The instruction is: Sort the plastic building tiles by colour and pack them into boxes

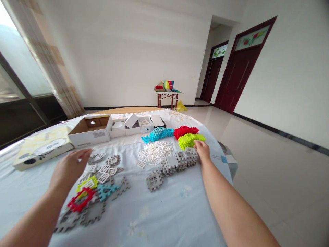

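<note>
My left hand (69,168) hovers over the left side of the table, fingers and thumb drawn together; anything between them is too small to make out. Below and beside it lie loose white window-lattice pieces (104,177), a red notched frame (81,200), a lime green piece (87,184), a blue one (106,190) and grey interlocking plates (95,211). My right hand (203,151) is closed at the right end of the stacked grey plates (177,163), against the lime green pile (190,140). What its fingers grip is hidden.
White lattice pieces (155,152) are heaped mid-table, with blue (159,133) and red (186,131) piles behind. An open white box (89,132), small boxes (132,124) and a yellow panda box (43,149) line the back left. A stool (228,159) stands beyond the right edge.
</note>
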`<action>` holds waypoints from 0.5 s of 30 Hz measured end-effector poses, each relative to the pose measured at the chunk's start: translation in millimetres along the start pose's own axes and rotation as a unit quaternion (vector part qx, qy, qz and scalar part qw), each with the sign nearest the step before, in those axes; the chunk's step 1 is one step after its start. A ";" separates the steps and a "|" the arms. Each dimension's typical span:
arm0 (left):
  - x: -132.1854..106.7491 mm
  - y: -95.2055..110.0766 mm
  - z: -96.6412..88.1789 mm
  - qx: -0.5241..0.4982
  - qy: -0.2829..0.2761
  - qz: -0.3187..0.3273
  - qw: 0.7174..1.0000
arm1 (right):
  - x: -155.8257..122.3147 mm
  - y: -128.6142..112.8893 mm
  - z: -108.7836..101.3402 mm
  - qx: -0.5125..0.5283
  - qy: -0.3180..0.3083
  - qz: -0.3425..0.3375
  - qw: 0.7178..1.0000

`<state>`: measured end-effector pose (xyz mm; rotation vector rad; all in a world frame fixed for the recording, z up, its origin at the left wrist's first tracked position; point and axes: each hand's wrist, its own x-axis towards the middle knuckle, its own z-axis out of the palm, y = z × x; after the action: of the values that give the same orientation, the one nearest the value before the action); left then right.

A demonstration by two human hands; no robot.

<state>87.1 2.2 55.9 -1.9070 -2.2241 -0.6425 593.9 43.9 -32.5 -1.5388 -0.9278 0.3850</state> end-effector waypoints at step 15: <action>-5.9 141.4 40.2 -0.302 -0.208 0.160 0.917 | 3.2 6.0 3.6 0.010 -0.011 0.003 1.000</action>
<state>231.8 28.0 49.5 -2.8730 -1.9774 -1.0374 595.3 49.0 -38.1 -1.5210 -0.9344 0.4154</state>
